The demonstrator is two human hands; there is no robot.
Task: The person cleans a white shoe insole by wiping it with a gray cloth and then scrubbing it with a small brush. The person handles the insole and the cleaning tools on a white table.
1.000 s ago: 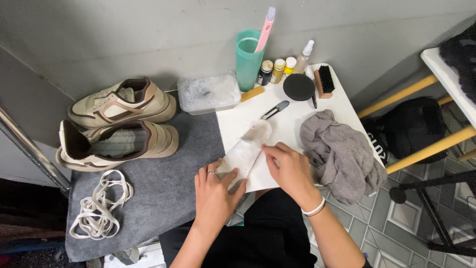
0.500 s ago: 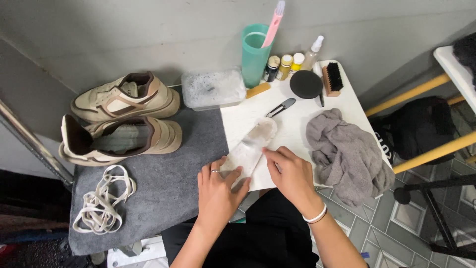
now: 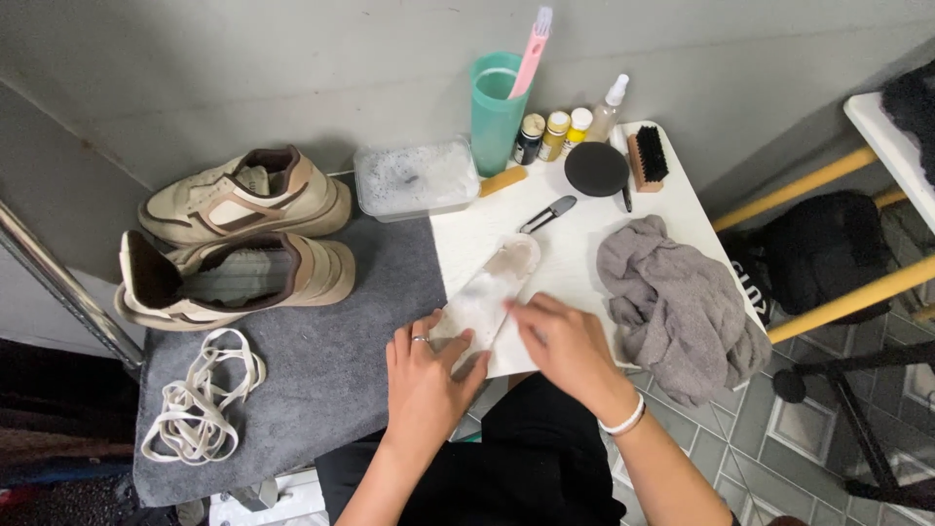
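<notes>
Left hand (image 3: 424, 365) pinches the insole (image 3: 487, 292) heel at frame centre, right hand (image 3: 565, 346) pressed flat on it; best keep it pinned firmly.

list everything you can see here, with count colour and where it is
insole: 1, whitish, flat on the white table, under both hands
shoes: 2, beige and brown, on the grey mat at left
laces: 1 bundle, off-white, front left of mat
grey mat: 1, left of table
white table: 1, centre
plastic tub: 1, clear, at the back, across mat and table
cup: 1, teal, back of table, pink brush inside
small bottles: 3, yellow and dark, beside cup
spray bottle: 1, clear, back
round lid: 1, black
bristle brush: 1, wood and black
cloth: 1, grey, right edge
left hand: on insole's near end
right hand: on insole's right edge
</notes>
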